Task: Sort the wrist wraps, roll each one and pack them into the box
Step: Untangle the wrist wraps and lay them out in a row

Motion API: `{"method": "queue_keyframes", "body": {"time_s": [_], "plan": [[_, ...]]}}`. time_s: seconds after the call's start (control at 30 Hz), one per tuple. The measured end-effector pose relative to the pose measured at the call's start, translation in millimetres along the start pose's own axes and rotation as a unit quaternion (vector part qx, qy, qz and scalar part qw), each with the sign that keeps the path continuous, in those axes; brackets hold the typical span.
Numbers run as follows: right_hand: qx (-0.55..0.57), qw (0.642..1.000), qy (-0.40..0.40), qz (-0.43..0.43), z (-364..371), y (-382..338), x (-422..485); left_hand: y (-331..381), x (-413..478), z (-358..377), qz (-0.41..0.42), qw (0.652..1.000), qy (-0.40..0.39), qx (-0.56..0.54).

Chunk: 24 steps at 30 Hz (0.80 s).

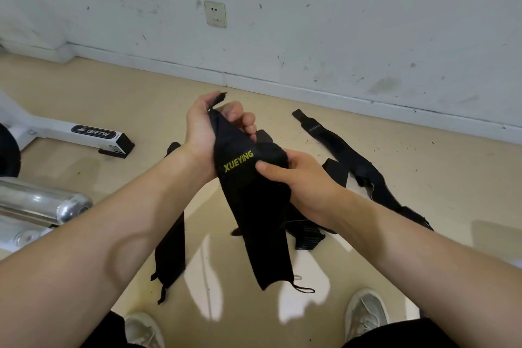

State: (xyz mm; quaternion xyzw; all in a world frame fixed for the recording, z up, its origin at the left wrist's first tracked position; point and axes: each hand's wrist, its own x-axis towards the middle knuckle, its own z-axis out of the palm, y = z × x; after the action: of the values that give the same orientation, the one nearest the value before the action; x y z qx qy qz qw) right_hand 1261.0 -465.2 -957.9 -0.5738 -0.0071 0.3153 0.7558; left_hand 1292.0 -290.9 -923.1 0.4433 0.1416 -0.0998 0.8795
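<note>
- A scuffed white wall (pixel 339 22) fills the top of the view and meets a glossy beige floor (pixel 113 87) at a pale skirting line.
- At the left edge, a white machine frame (pixel 56 127) with a black "BRTW" label lies on the floor, and a chrome tube (pixel 42 203) sits nearer the person.
- A black wrist wrap (pixel 254 206) printed "XUEYING" in yellow is held in the air between both hands, above the floor, and its long tail hangs down towards the feet.
- The left hand (pixel 203 127) has its fingers curled tight round the wrap's upper end, and a short black tip sticks out above the fist.
- The right hand (pixel 296 181) pinches the wrap just right of the lettering, with the thumb on the front and the fingers tucked behind.
- A long black strap (pixel 339 147) stretches along the floor on the right.
- A second flat wrap (pixel 171 246) lies under the left forearm.
- A crumpled black bundle (pixel 305 234) lies beneath the right wrist.
- Two pale sneakers, left (pixel 144 329) and right (pixel 365 311), stand at the bottom edge.
- A wall socket (pixel 215 14) sits high on the wall.
- A thin thumb loop (pixel 303 289) dangles from the held wrap's lower corner.
</note>
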Motion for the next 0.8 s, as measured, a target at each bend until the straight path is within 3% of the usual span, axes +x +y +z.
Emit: {"method": "queue_keyframes", "body": {"time_s": [0.07,0.13,0.23,0.37,0.53,0.8], "plan": [[-0.033,0.998,0.044,-0.015,-4.3,-0.2,-0.5,-0.2,0.7,-0.5,0.017,0.993,0.074,0.093],[-0.034,0.996,0.083,-0.027,-9.1,-0.4,1.4,-2.8,2.4,-4.8,0.003,0.988,0.111,0.109],[-0.041,0.992,0.113,-0.037,-12.8,-2.8,4.3,-9.3,-4.7,-12.0,-0.029,0.99,0.064,0.127],[-0.054,0.988,0.133,-0.048,-15.0,-1.4,8.9,-24.4,-10.8,-21.3,0.084,0.945,0.044,0.313],[-0.074,0.983,0.161,-0.051,-16.0,-2.8,13.0,-23.8,-10.4,-29.7,0.146,0.931,0.078,0.324],[-0.146,0.952,0.249,-0.096,-31.0,-7.1,11.4,-23.7,-8.7,-52.3,0.145,0.93,0.104,0.321]]}}
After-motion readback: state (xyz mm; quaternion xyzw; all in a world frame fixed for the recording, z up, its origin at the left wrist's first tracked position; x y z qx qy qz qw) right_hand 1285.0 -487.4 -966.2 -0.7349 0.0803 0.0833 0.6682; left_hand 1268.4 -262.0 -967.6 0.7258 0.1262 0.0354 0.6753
